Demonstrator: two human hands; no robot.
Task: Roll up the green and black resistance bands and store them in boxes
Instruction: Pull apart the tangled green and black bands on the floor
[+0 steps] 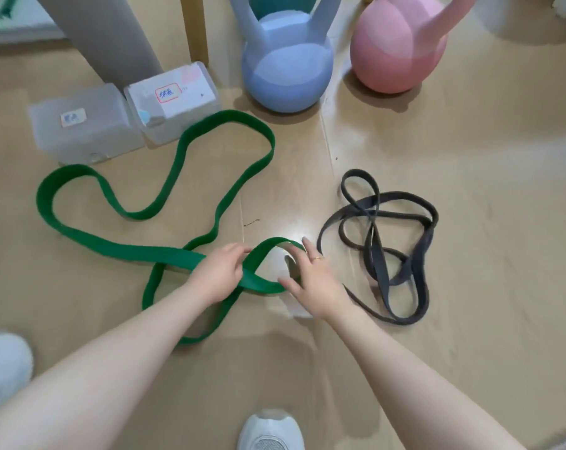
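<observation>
**Desk:** What does the frame show?

**Photographer:** A person crouches over a wooden floor (437,164), both hands on the near end of the green band (80,237). The left hand (221,274) lies over the spot where the strap crosses itself, fingers curled down onto it; whether they pinch it or only press cannot be told. The right hand (311,280) sits on the small end loop with fingers spread and fairly straight, touching the strap's outer edge rather than gripping it.

**Desk:** And which way does the band run from there?

**Photographer:** Away and to the left. From the loop between the hands it sprawls in wide curves toward two lidded clear boxes (87,125) at upper left, so any roll would likely start at the hands and travel leftward along the strap. The left hand is nearer the long run.

**Desk:** The other band?

**Photographer:** The black band (377,254) lies in a loose tangle just right of the right hand, untouched. A blue kettlebell (286,79) and a pink kettlebell (395,56) stand beyond.
</observation>
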